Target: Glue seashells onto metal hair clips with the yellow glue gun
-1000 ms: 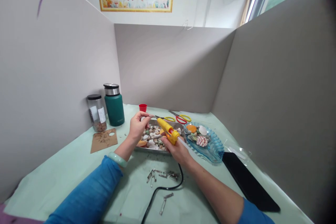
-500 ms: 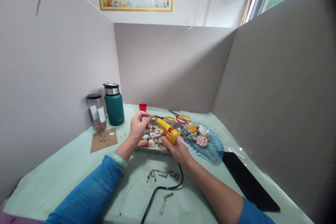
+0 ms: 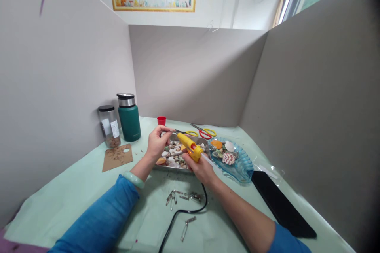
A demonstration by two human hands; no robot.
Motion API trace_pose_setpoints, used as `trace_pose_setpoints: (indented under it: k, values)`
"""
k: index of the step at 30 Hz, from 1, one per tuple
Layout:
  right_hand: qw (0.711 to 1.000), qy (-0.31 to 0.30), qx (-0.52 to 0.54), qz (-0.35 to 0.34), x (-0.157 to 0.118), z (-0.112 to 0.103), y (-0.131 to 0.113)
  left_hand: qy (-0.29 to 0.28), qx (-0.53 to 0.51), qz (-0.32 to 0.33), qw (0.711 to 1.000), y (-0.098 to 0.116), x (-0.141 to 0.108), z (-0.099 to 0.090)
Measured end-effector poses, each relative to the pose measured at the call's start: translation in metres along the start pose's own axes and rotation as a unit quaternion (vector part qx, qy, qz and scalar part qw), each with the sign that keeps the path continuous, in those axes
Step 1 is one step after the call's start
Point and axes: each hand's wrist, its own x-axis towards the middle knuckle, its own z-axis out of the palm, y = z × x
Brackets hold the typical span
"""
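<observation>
My right hand [image 3: 199,167] is closed round a yellow hot glue gun [image 3: 190,146], with a pale glue stick [image 3: 208,160] poking out of its back. The gun's nozzle points up and to the left, close to my left fingertips. My left hand [image 3: 158,140] is pinched shut; whatever is between its fingers is too small to make out. Both hands are over a metal tray [image 3: 172,168] of small shells and stones [image 3: 173,154]. Nearer to me, several metal clips [image 3: 173,197] lie beside the gun's black cord [image 3: 178,214].
A blue glass dish [image 3: 243,162] with shells stands right of the tray, a long black object [image 3: 282,205] beyond it. Scissors [image 3: 204,131] and a red cup [image 3: 161,120] lie behind. At left are a green flask [image 3: 129,120], a jar [image 3: 109,128] and brown card [image 3: 117,158].
Almost nothing differs. Both hands and the glue gun hold nearly the same place, and the whole view has shifted very slightly.
</observation>
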Motion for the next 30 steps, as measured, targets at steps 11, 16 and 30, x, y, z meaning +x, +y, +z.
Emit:
trace_pose_setpoints:
  k: [11,16,30]
  values:
    - [1.0,-0.005,0.007,0.014,-0.002,0.0,-0.002,-0.006,-0.005,-0.009,1.0,-0.004,0.0,0.0]
    - [0.999,-0.017,0.03,0.026,-0.002,0.001,-0.009,-0.016,0.011,-0.012,1.0,-0.005,0.0,0.0]
    - [0.999,-0.027,0.01,0.02,-0.002,0.0,-0.007,-0.012,0.036,-0.012,0.999,-0.001,-0.002,0.001]
